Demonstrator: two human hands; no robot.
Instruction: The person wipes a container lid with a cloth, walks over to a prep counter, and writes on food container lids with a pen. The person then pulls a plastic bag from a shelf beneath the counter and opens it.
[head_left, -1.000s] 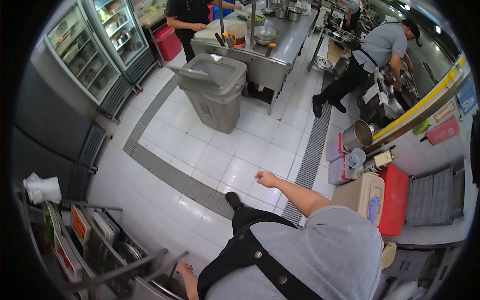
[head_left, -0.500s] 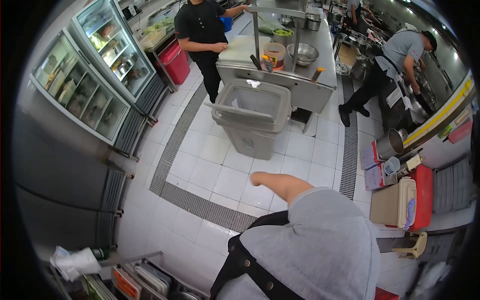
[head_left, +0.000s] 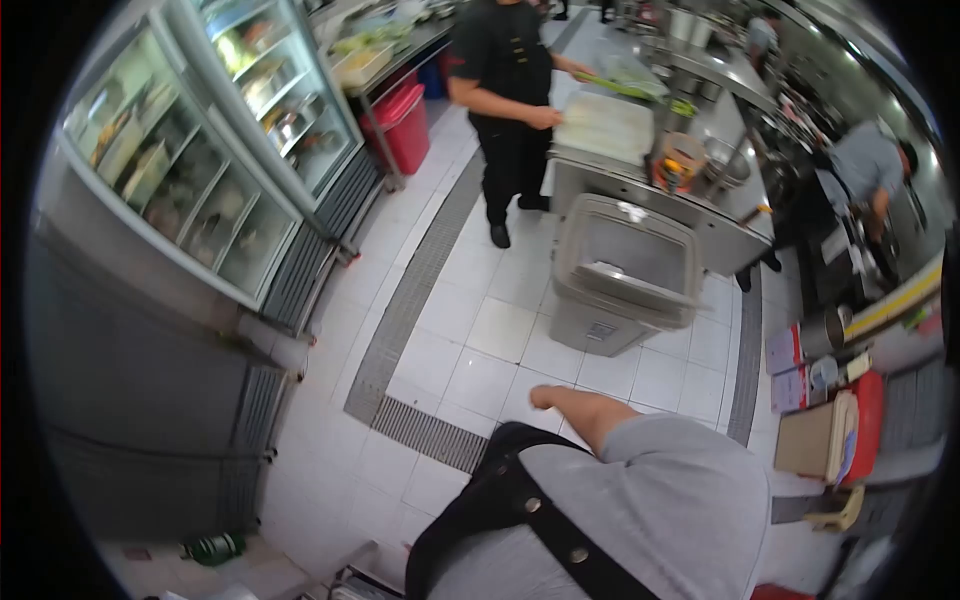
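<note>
A bare forearm reaches forward from a grey short sleeve at the lower middle of the head view, ending in my right hand (head_left: 541,397). It looks small and rounded, its fingers do not show clearly, and nothing can be made out in it. Ahead of it, apart from it, stands a grey bin (head_left: 590,328) with its top open. White floor tiles (head_left: 480,385) lie under and around the hand. A black apron (head_left: 470,510) with buttoned straps covers my front. My left hand is out of view.
A person (head_left: 505,70) in black stands by a counter with a white cutting board (head_left: 605,125). Glass-door fridges (head_left: 190,170) line the left. A person (head_left: 865,165) in grey bends over the cooking line at right. A green bottle (head_left: 213,548) lies on the floor at lower left.
The view has turned left and moved, so the bin, counter and co-worker in black sit further right. The shelf rack at lower left has mostly left the picture; a green bottle shows there.
</note>
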